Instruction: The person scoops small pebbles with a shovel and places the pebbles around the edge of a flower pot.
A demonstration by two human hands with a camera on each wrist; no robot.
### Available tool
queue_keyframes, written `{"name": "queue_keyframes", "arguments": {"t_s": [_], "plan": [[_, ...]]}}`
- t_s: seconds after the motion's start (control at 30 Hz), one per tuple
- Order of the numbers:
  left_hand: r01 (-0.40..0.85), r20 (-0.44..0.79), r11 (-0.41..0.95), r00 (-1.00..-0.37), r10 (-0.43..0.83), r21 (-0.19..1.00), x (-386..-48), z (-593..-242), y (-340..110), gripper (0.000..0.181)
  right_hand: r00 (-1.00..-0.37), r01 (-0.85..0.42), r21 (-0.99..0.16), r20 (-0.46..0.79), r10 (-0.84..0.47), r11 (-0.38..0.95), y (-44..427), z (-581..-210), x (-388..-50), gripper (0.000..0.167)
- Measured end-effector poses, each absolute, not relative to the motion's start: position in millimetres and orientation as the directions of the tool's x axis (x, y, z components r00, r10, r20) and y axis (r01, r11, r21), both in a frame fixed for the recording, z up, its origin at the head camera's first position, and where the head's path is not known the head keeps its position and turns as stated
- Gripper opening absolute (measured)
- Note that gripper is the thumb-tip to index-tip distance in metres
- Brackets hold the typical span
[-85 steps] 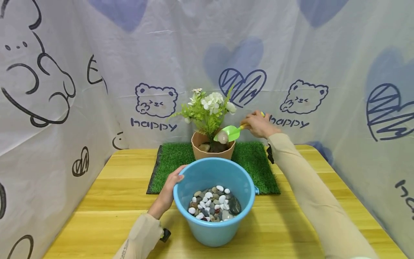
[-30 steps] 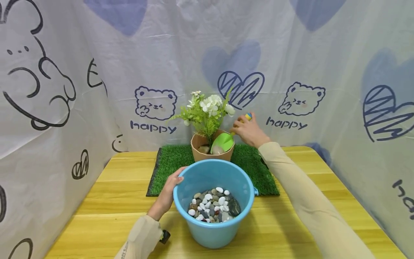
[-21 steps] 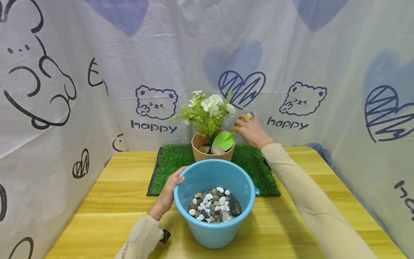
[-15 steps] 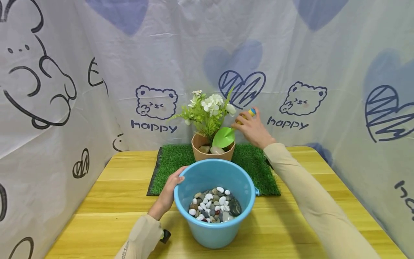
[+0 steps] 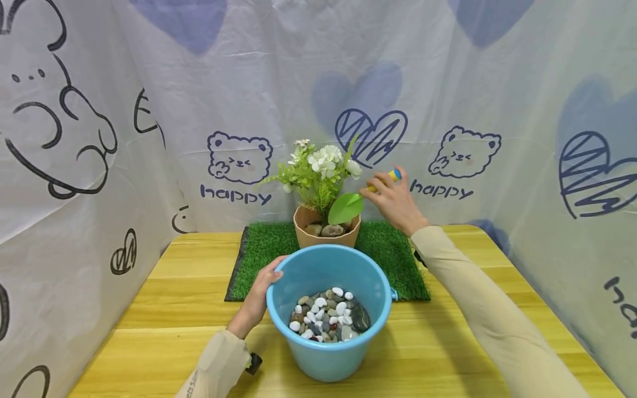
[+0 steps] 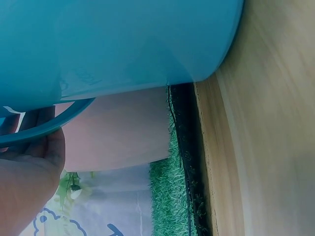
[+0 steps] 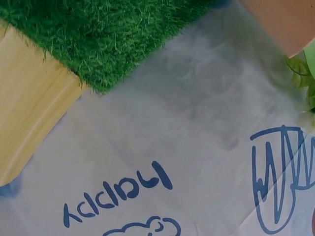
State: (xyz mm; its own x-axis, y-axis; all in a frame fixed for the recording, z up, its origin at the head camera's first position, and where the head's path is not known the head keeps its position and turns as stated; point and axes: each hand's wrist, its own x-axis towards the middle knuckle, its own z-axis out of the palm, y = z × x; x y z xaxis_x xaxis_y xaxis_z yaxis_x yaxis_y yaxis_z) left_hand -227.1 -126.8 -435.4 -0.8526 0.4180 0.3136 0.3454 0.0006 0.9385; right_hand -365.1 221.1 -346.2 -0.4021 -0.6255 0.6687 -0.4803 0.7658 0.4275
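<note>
In the head view my right hand [image 5: 394, 200] grips the yellow, blue-tipped handle of a toy shovel. Its green blade [image 5: 345, 208] tilts over the terracotta-coloured flowerpot [image 5: 325, 240], with no stone visible on it. Inside the pot, below the white-flowered plant [image 5: 323, 166], lie a tan stone [image 5: 313, 229] and a brownish-grey stone [image 5: 332, 230]. My left hand [image 5: 259, 293] holds the rim of a light blue bucket [image 5: 328, 359] at its left, thumb over the edge. White, grey and brown pebbles [image 5: 328, 315] cover the bucket's bottom. Right-hand fingers are out of the right wrist view.
The pot stands on a green turf mat [image 5: 393, 260] at the back of the wooden table [image 5: 164, 331]. Directly in front of the pot is the bucket, overlapping the mat in view. A printed white curtain [image 5: 278, 83] encloses the back and sides.
A pale stone that lay on the shovel blade has gone into the pot. The right hand has since lifted the shovel up and rightward. The left hand and bucket stay put.
</note>
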Motion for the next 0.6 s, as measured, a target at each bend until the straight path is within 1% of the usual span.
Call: {"name": "queue_keyframes", "arguments": {"t_s": [0.2, 0.47, 0.6], "plan": [[0.345, 0.31, 0.009, -0.855, 0.415, 0.939, -226.2, -434.9, -126.5, 0.056, -0.395, -0.453, 0.429, 0.689, -0.608, 0.781, 217.5, -351.5, -363.4, 0.042], [0.352, 0.316, 0.012, -0.853, 0.415, 0.936, -227.1, -434.6, -127.1, 0.055, -0.377, -0.433, 0.428, 0.713, -0.591, 0.793, 213.6, -354.1, -358.8, 0.043], [0.351, 0.315, 0.009, -0.85, 0.422, 0.936, -227.1, -435.2, -127.5, 0.056, -0.369, -0.423, 0.425, 0.726, -0.581, 0.8, 213.1, -358.2, -357.2, 0.047]]}}
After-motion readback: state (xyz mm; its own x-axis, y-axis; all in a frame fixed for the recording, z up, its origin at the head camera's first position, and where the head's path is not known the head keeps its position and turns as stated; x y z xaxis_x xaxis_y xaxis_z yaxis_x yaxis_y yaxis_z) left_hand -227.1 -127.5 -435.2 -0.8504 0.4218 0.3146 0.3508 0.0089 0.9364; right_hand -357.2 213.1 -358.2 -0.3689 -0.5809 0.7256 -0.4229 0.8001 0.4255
